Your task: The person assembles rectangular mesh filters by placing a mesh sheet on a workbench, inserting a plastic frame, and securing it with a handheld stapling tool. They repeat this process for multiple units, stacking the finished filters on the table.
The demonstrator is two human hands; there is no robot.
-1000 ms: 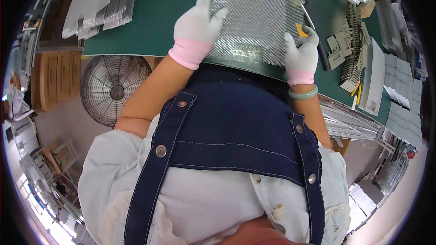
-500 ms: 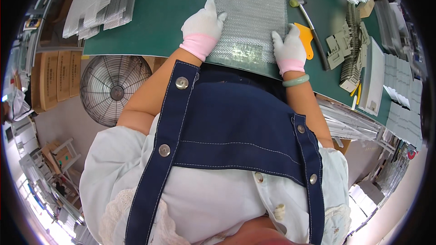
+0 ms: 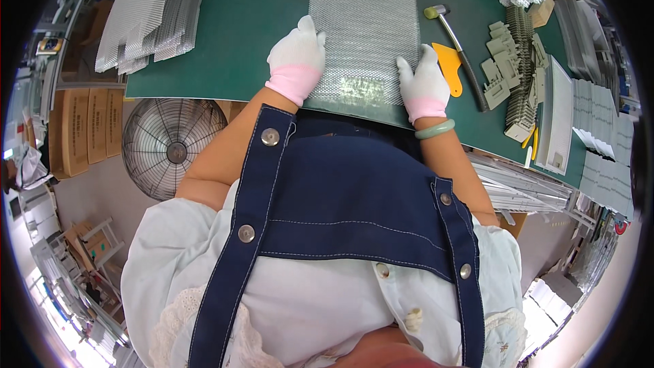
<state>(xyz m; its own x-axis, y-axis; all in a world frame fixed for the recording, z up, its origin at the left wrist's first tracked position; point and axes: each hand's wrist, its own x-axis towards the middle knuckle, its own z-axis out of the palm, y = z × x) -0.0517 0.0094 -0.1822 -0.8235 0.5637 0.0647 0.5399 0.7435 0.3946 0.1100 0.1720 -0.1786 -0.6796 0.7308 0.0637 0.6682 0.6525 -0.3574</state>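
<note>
A rectangular silver mesh sheet (image 3: 364, 20) lies flat on the green work table (image 3: 245, 20). My left hand (image 3: 298, 60), in a white glove with a pink cuff, rests flat on the sheet's near left corner. My right hand (image 3: 424, 82), gloved the same way, presses on the near right corner, with a pale green bangle on that wrist. Both hands lie spread on the mesh and grip nothing.
A small mallet (image 3: 455, 44) and an orange scraper (image 3: 451, 67) lie right of the sheet. Grey plastic parts (image 3: 507, 71) and white panels (image 3: 565, 123) fill the right side. More mesh sheets (image 3: 146, 13) are stacked at left. A round fan (image 3: 170, 146) and cardboard boxes (image 3: 78, 129) stand below.
The mesh sheet has been laid flat and slid away from me. Both hands moved from its side edges down to the near corners.
</note>
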